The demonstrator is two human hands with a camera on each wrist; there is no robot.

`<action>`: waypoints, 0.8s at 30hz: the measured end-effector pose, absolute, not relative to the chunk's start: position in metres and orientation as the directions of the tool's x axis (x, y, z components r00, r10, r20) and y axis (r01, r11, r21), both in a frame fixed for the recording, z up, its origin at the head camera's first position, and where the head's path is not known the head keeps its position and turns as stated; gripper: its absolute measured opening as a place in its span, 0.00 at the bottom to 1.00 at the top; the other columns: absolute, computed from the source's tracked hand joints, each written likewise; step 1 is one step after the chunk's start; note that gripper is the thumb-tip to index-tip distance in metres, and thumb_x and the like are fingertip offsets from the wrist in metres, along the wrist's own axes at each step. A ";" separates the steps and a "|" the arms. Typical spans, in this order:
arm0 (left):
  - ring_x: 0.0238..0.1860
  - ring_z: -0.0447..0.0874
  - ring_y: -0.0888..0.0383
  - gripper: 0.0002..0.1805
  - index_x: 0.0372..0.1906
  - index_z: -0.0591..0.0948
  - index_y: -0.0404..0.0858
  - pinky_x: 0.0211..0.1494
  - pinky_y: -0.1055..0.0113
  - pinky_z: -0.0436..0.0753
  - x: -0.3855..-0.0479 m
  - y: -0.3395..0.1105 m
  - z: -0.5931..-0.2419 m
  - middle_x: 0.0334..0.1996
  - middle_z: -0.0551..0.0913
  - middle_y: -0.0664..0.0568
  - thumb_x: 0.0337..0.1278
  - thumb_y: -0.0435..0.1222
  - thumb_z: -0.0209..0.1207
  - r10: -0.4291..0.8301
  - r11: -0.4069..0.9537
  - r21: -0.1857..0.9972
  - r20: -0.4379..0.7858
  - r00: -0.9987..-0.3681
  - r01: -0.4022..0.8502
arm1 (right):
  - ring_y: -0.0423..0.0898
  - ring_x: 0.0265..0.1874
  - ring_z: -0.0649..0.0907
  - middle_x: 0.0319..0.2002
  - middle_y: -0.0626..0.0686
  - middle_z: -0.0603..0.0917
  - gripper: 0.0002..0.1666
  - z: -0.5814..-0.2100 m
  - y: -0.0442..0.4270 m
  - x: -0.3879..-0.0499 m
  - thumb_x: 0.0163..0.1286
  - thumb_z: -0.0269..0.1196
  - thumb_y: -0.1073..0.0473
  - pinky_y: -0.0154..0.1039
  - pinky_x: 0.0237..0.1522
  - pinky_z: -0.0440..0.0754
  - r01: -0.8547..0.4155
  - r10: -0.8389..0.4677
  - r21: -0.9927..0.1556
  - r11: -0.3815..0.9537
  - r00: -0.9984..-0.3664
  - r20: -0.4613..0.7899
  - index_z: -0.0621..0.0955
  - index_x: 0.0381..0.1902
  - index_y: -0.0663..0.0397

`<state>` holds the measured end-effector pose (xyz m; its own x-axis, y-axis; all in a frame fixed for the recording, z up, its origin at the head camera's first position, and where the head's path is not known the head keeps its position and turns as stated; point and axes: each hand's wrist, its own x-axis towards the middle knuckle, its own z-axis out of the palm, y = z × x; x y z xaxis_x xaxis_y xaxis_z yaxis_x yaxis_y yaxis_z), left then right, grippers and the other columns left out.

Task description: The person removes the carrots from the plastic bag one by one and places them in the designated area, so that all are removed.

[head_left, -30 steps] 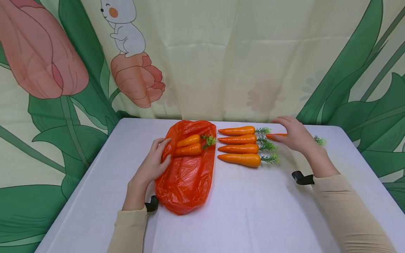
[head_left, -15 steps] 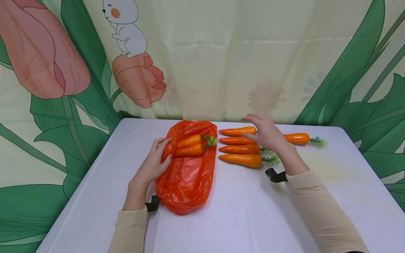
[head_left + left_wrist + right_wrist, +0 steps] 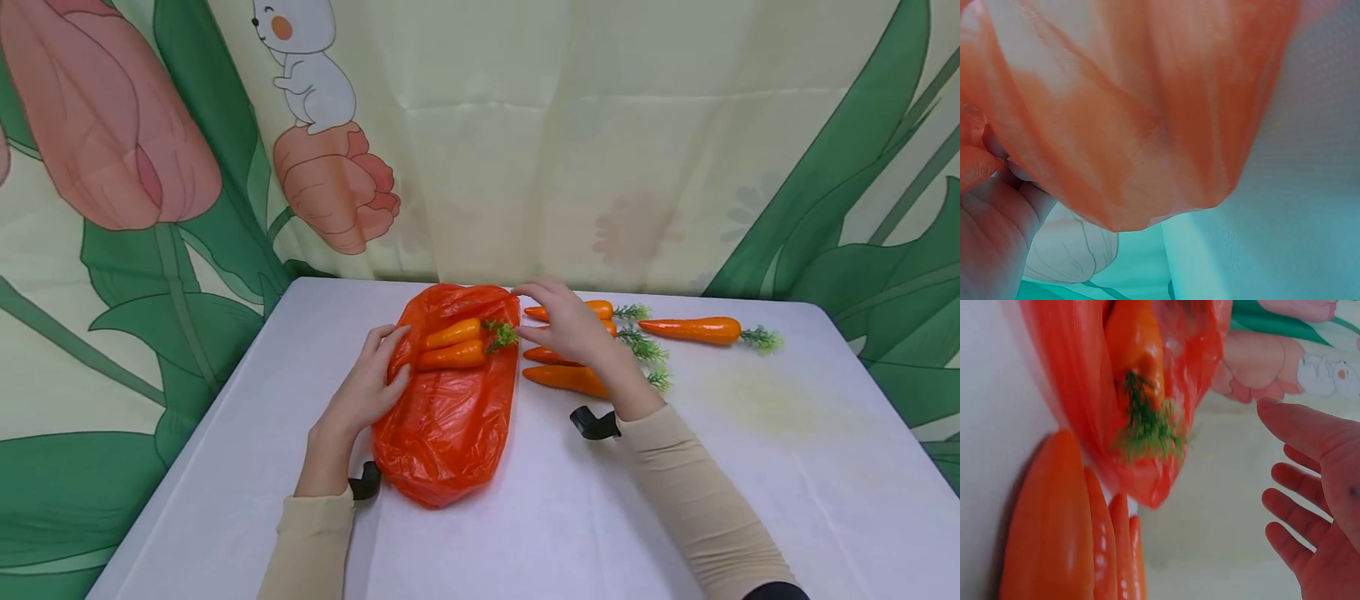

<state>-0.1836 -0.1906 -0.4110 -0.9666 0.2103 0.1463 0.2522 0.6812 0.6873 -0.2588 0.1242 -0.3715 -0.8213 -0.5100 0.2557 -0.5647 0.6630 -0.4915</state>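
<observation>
A red plastic bag lies on the table with two orange carrots at its upper part, green tops facing right. My left hand holds the bag's left edge; the left wrist view shows fingers at the bag, partly hidden by it. Over a row of several carrots beside the bag is my right hand, fingers spread and nothing in them. The right wrist view has that hand apart from the bag and its carrot.
A single carrot lies on the right of the row, its top pointing right. The white table ends at the back against a curtain printed with tulips and a white animal. Each wrist wears a black camera mount.
My right hand has moved left, away from the single carrot and across the row toward the bag. The left hand stays at the bag's edge.
</observation>
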 end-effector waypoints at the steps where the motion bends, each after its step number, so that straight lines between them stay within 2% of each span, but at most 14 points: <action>1: 0.66 0.68 0.45 0.33 0.76 0.63 0.40 0.66 0.47 0.74 -0.183 -0.190 -0.411 0.71 0.59 0.46 0.69 0.32 0.57 0.211 0.680 0.688 0.146 -0.967 0.252 | 0.57 0.65 0.71 0.65 0.58 0.74 0.34 -0.373 0.120 -0.259 0.65 0.72 0.57 0.55 0.65 0.73 -0.571 -0.514 -0.492 0.657 -0.817 0.262 0.75 0.66 0.58; 11: 0.66 0.69 0.44 0.33 0.76 0.63 0.40 0.66 0.47 0.73 -0.184 -0.189 -0.411 0.71 0.58 0.46 0.69 0.31 0.57 0.207 0.682 0.687 0.149 -0.967 0.251 | 0.55 0.65 0.72 0.65 0.56 0.73 0.34 -0.381 0.080 -0.256 0.65 0.72 0.55 0.51 0.66 0.73 -0.588 -0.559 -0.522 0.618 -0.795 0.234 0.75 0.66 0.58; 24: 0.66 0.69 0.44 0.33 0.76 0.64 0.39 0.66 0.46 0.73 -0.184 -0.190 -0.413 0.71 0.59 0.46 0.69 0.31 0.57 0.213 0.679 0.685 0.161 -0.964 0.264 | 0.51 0.62 0.74 0.63 0.54 0.75 0.31 -0.403 0.061 -0.254 0.67 0.71 0.56 0.47 0.62 0.77 -0.604 -0.617 -0.544 0.582 -0.764 0.188 0.76 0.65 0.56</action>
